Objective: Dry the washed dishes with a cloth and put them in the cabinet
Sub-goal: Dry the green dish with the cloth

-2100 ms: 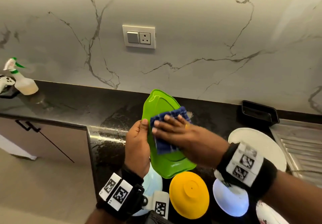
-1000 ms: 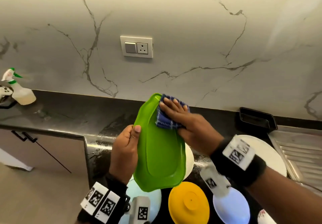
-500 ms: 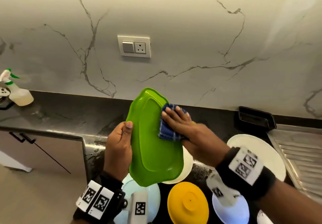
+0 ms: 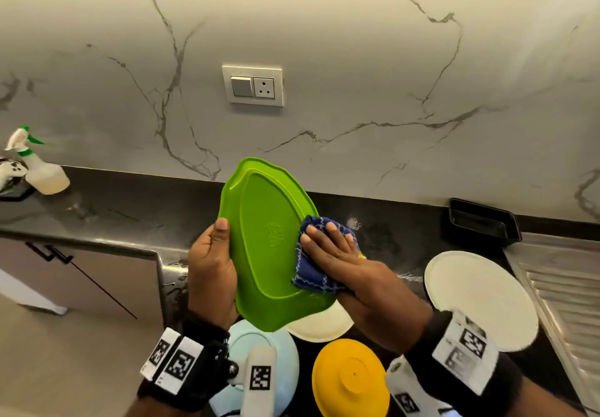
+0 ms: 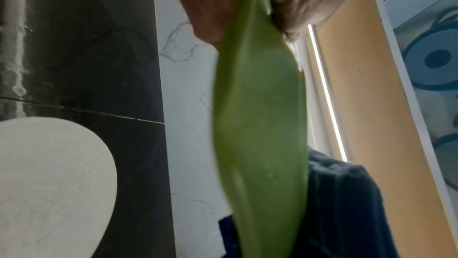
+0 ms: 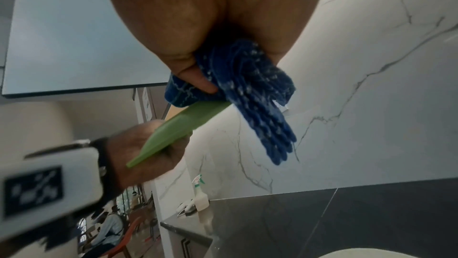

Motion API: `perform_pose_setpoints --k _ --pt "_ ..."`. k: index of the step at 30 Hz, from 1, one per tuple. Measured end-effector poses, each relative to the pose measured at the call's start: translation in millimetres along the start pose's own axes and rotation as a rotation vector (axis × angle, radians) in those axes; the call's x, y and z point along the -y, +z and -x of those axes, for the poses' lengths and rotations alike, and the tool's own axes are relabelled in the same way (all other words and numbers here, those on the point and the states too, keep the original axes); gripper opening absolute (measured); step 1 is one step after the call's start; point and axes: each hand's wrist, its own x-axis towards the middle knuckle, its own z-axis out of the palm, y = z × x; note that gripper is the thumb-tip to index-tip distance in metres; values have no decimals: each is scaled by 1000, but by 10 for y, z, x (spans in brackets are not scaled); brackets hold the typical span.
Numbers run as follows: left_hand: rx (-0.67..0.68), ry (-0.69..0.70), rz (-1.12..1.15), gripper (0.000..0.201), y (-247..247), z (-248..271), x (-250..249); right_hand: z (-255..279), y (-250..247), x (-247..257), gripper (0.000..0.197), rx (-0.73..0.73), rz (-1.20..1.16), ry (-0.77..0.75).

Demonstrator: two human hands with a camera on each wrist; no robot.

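I hold a green oval plate (image 4: 266, 244) upright above the black counter, its underside facing me. My left hand (image 4: 211, 267) grips its left rim, thumb on the near face and fingers behind. My right hand (image 4: 331, 247) holds a blue checked cloth (image 4: 311, 275) against the plate's right rim. In the right wrist view the cloth (image 6: 247, 93) wraps over the plate's edge (image 6: 178, 127), with my thumb pinching it from the other side. The left wrist view shows the plate (image 5: 257, 125) edge-on and the cloth (image 5: 347, 203) beside it.
On the counter below lie a small white plate (image 4: 319, 327), a large white plate (image 4: 480, 296), a yellow dish (image 4: 350, 377) and a light blue plate (image 4: 285, 361). A black tray (image 4: 483, 221) and steel drainboard (image 4: 565, 296) are right. A spray bottle (image 4: 42, 169) stands far left.
My right hand has slid the cloth from the plate's top end down along its right rim. My left hand has kept its grip on the left rim while the plate turned slightly.
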Motion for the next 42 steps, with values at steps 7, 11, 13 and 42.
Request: perform_pose_setpoints --k 7,11,13,42 --pt "121 25 -32 46 157 22 9 -646 -419 -106 79 -6 -97 93" --pt "-41 9 64 37 165 -116 -79 -421 -264 -41 81 -14 -37 12" --pt "-133 -11 111 36 123 -164 -72 -203 -108 -8 80 -31 11 -29" --pt "-207 -168 171 24 366 99 172 110 269 -243 67 -242 333 -89"
